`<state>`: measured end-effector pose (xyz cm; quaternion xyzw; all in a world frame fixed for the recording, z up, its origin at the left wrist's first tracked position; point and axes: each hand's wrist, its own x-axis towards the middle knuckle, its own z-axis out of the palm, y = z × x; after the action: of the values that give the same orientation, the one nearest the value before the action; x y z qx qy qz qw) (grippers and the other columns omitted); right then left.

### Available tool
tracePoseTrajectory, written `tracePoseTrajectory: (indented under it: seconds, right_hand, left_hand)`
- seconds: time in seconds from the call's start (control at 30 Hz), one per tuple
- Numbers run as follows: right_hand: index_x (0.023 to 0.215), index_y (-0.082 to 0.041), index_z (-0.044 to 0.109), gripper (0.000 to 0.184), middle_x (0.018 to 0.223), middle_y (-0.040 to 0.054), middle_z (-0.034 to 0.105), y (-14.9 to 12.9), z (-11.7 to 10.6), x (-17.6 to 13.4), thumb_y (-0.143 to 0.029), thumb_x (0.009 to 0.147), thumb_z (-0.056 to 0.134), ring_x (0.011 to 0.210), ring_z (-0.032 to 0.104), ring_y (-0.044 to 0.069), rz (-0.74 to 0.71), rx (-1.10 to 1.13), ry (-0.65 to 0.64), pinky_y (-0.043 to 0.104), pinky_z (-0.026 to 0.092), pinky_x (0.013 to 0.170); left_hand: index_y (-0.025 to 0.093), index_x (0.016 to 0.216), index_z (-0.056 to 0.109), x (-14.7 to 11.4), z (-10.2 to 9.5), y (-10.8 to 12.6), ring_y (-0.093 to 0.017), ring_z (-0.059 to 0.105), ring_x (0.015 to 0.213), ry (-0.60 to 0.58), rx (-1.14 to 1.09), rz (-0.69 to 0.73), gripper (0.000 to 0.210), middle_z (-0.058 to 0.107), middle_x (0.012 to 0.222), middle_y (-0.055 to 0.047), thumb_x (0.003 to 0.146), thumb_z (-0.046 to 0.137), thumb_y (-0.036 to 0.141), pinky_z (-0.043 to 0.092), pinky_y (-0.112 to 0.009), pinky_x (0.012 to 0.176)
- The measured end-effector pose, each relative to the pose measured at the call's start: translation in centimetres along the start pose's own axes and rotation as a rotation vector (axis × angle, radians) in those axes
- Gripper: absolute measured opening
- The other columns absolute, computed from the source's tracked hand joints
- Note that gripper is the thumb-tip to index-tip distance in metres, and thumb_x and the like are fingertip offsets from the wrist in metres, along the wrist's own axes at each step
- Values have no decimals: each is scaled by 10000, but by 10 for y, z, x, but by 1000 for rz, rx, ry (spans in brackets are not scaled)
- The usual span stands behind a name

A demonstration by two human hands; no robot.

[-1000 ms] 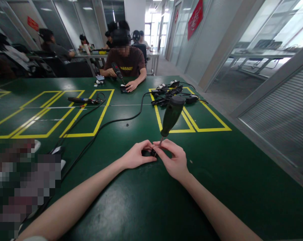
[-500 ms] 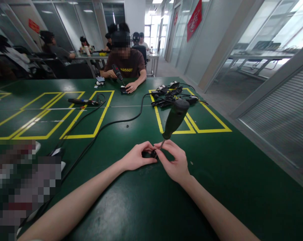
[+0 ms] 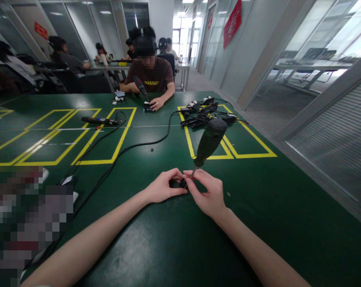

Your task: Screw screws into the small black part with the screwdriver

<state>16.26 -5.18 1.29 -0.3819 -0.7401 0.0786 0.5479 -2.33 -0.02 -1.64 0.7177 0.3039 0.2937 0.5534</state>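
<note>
Farthest to the left of the screwdriver (image 3: 209, 142), and nearer to me than it, lie two blurred things (image 3: 46, 223); what they are, I cannot tell. Next, beyond the screwdriver on its left side, a corded tool (image 3: 93, 120) with a dark handle rests across yellow tape (image 3: 92, 162) on the green table (image 3: 267, 199). A black cable (image 3: 150, 142) bends over the table, also to the left of the screwdriver. Farther away than the screwdriver and a little left, a co-worker (image 3: 155, 75) holds a power drill (image 3: 140, 85) over a black piece (image 3: 147, 106). My left hand (image 3: 164, 187) is just left of the screwdriver's shaft; its thumb and fingers make a rounded arch, and their tips come together on a small black part (image 3: 182, 183). This part sits at the lower end of the screwdriver, between my two hands. My right hand (image 3: 208, 191) is below the screwdriver's handle, with thumb and forefinger narrow around the thin shaft. The handle leans up to the right, above my fingers. Where the tip meets the part, my fingers hide it, so I cannot tell if they touch. Behind the screwdriver lies a heap of black cords and adapters (image 3: 204, 113).
</note>
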Motion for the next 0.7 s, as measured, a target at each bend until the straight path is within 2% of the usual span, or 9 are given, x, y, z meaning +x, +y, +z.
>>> tracePoseTrajectory:
  seconds: [0.2,0.43,0.7]
  right_hand:
    - [1005,-222,782,208,894,66,796,2,1,0,-94,943,630,779,775,193,15,35,18,298,645,682]
    - [1037,-214,784,178,793,31,775,3,-4,0,-111,911,714,682,743,173,59,60,21,290,639,642]
    - [975,-219,755,190,874,57,810,1,-3,-1,-82,923,634,783,786,199,32,89,-11,312,650,705]
  left_hand:
    - [170,1055,643,0,0,1,-218,717,1024,-1,11,0,320,749,1073,-68,827,832,292,546,-390,1001]
    - [170,983,612,0,-1,4,-214,714,1007,5,23,6,299,741,1029,-55,818,833,286,549,-383,978]
    - [178,1012,623,0,1,1,-219,708,1036,8,30,13,298,742,1061,-61,824,827,286,540,-373,991]
